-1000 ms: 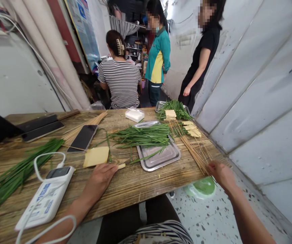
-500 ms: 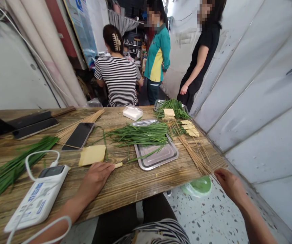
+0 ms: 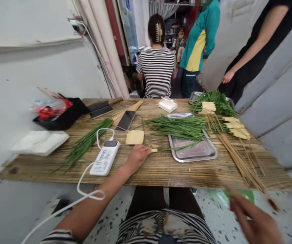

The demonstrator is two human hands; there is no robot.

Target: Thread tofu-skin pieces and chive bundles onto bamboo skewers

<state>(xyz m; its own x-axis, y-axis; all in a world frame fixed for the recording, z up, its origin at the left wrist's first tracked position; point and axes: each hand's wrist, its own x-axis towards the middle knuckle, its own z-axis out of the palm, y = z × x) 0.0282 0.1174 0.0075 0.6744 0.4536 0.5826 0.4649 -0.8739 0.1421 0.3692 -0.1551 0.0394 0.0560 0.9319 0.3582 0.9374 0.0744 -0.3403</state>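
Note:
My left hand point(image 3: 138, 158) rests on the table with its fingers closed over a small rolled tofu sheet point(image 3: 154, 150), whose pale end pokes out on the right. Just beyond that hand lies a flat yellowish tofu sheet point(image 3: 134, 137). Green chives point(image 3: 176, 127) are heaped across a metal tray point(image 3: 194, 156) to the right of it. My right hand point(image 3: 256, 215) is off the table's front edge, low on the right and smeared by motion; what its fingers hold, if anything, I cannot make out. Nearest to it are thin bamboo skewers point(image 3: 240, 159).
Several tofu rolls point(image 3: 237, 128) and a second tray of chives point(image 3: 218, 101) are at the right back. On the left lie a white power bank point(image 3: 105, 158) with a cable, a phone point(image 3: 126, 120), more chives point(image 3: 88, 142) and a black box point(image 3: 77, 110). Other people are beyond the table.
The view has swung left and down. My right hand has moved from the skewers' near ends toward my body. My left hand keeps its place on the roll.

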